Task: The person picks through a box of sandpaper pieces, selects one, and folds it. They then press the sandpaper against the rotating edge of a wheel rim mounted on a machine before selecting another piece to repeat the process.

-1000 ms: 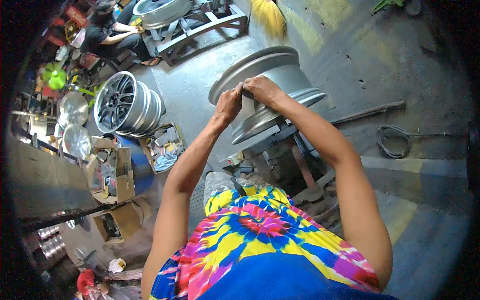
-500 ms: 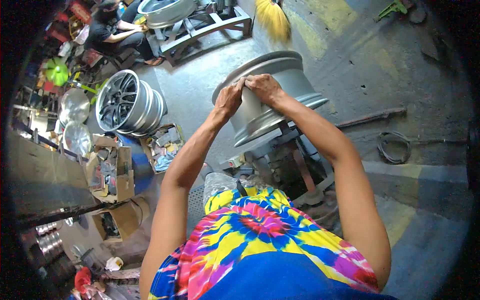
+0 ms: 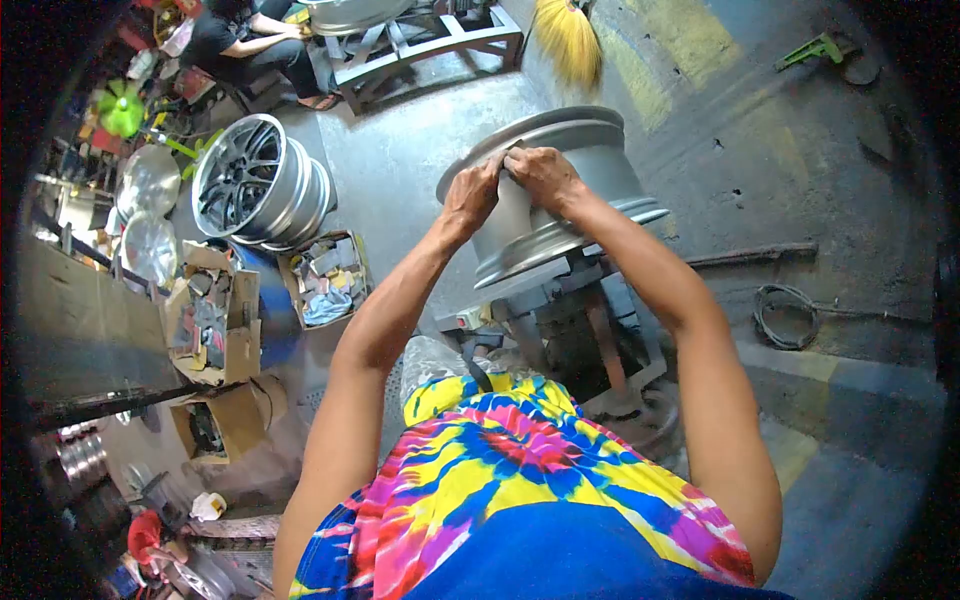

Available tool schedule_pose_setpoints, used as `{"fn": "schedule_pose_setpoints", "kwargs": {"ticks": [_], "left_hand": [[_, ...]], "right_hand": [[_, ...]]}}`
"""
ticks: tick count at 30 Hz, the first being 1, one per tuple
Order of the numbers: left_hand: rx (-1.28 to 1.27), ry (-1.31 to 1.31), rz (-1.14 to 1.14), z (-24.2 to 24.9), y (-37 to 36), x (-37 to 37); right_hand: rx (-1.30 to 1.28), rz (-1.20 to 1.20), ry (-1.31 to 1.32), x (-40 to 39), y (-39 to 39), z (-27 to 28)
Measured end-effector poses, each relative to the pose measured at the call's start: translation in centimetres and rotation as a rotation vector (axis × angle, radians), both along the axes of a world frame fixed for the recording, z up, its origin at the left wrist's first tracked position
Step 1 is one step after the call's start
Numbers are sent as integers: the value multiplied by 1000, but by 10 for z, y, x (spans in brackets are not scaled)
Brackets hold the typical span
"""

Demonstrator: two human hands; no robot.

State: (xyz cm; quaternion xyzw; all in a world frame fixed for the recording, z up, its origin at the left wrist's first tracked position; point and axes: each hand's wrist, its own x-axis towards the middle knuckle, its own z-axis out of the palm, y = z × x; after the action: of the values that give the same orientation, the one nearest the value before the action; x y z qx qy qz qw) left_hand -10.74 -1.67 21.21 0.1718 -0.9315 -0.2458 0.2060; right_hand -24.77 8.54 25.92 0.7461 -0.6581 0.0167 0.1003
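Note:
A bare grey metal wheel rim [image 3: 600,165] lies tilted on a stand in front of me, its barrel facing my body. My left hand [image 3: 474,194] is closed at the barrel, fingertips bunched near the upper lip. Right beside it, my right hand [image 3: 545,178] is also closed, the thumbs and fingers of both nearly meeting. Whatever is pinched between the fingers is hidden or too small to make out. Under the rim stands a metal support [image 3: 604,335] with an upright post.
Left of me are a black-spoked wheel [image 3: 240,180], a box of scraps [image 3: 330,280] and an open carton [image 3: 245,310]. A seated person [image 3: 260,50] works by a metal frame [image 3: 430,50]. A yellow broom [image 3: 570,45] is ahead; a coiled cable [image 3: 787,318] lies right.
The view has shifted slightly, so the rim and both hands appear a little further right. Both hands stay closed at about the same part of the barrel.

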Motion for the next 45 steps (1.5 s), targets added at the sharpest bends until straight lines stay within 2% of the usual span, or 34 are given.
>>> {"fn": "schedule_pose_setpoints", "kwargs": {"ticks": [7,9,13,15,19,21,24,27,31,34,36,45], "left_hand": [[-8,18,-22,4,3,-4],[-28,153,-26,-2,-2,-11],[-38,127,13,3,-8,-16],[-19,29,-2,13,-10,-13],[28,52,-12,1,-15,-9],[-6,156,1,-11,-16,-7],[-7,64,-37,2,-14,-6],[-23,169,-63,-11,-18,-12],[-33,132,-68,-4,-19,-9],[-33,80,-56,4,-16,-8],[8,82,-10,12,-12,-7],[15,144,4,10,-8,-11]], "right_hand": [[-57,-38,-13,-7,0,-4],[-77,-51,-41,-13,-1,-7],[-94,-59,-10,-13,-9,2],[-63,-84,10,-10,-12,0],[-101,-97,-40,0,-16,-4],[-67,-103,-40,6,-13,-2],[-106,-154,-12,11,-11,5],[-66,-171,56,11,-6,9],[-61,-227,2,11,-10,2],[-10,-217,45,13,-9,12],[-74,-133,50,8,-9,12],[-108,-71,34,-5,-12,6]]}}
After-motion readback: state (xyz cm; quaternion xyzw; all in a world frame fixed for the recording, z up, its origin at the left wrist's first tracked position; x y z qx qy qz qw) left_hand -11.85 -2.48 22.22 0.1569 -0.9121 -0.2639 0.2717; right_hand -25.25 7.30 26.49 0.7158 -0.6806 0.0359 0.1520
